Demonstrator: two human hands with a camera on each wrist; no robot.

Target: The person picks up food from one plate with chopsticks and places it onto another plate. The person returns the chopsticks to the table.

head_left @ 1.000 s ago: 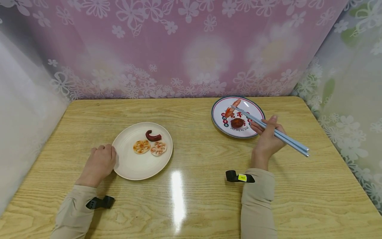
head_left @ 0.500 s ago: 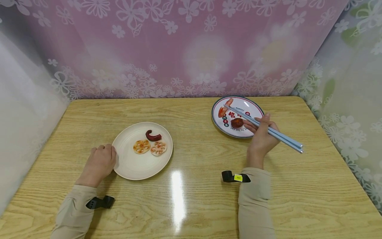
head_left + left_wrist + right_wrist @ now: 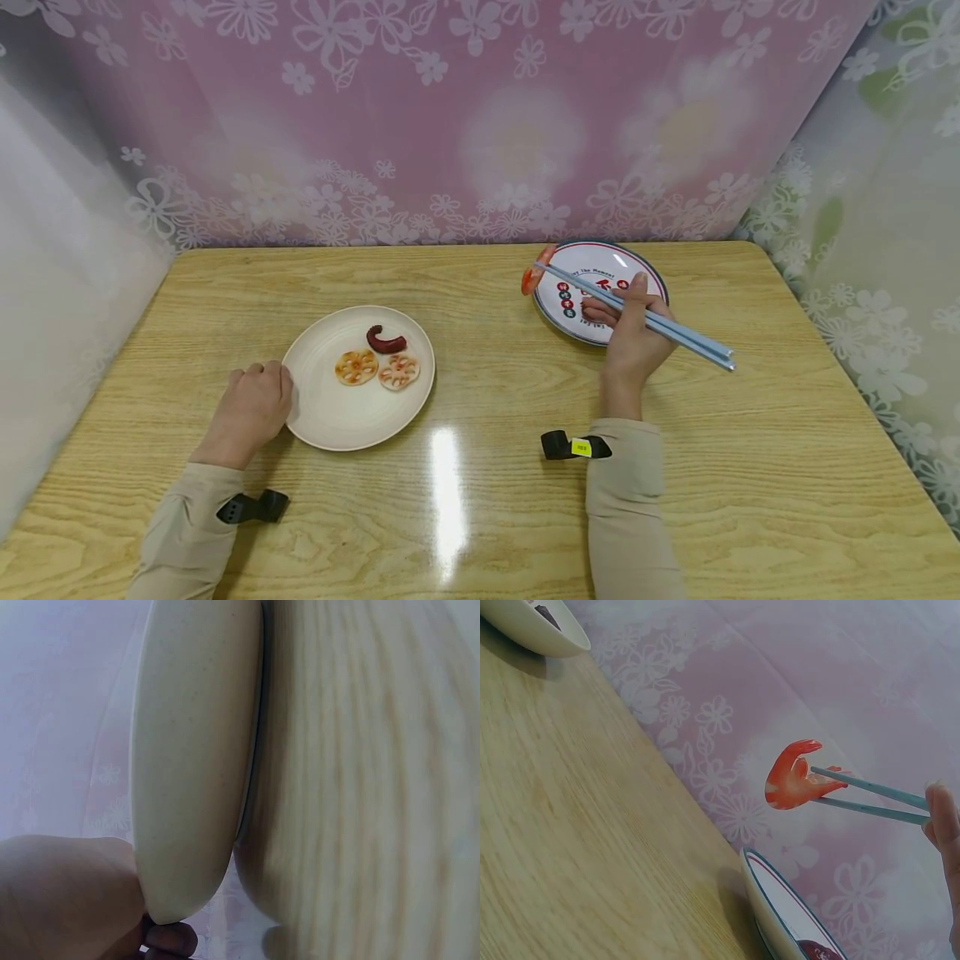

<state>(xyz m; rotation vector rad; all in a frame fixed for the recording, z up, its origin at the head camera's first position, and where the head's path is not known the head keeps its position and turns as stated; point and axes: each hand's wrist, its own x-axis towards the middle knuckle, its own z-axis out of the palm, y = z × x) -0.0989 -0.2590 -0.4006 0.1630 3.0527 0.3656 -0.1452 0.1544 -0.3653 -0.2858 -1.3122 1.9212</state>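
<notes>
My right hand (image 3: 633, 342) holds a pair of pale blue chopsticks (image 3: 686, 335). Their tips pinch an orange-red shrimp (image 3: 535, 273), which hangs in the air by the left rim of a printed plate (image 3: 572, 257). In the right wrist view the shrimp (image 3: 787, 780) is curled and apart from the plate (image 3: 769, 900) below. A dark brown round food piece (image 3: 819, 950) lies in that plate, mostly behind my fingers in the head view. My left hand (image 3: 251, 412) grips the left rim of a cream plate (image 3: 326, 421), with fingertips below its edge in the left wrist view.
The cream plate bears two lotus root slices (image 3: 356, 367) and a dark red curled tentacle-like piece (image 3: 386, 340). Both plates stand on a wooden table (image 3: 495, 492). A pink flowered curtain (image 3: 480, 125) hangs behind the table's far edge, with pale curtains at both sides.
My right hand has moved left, carrying the shrimp in the chopsticks from over the printed plate to its left rim. My left hand and the cream plate have stayed put.
</notes>
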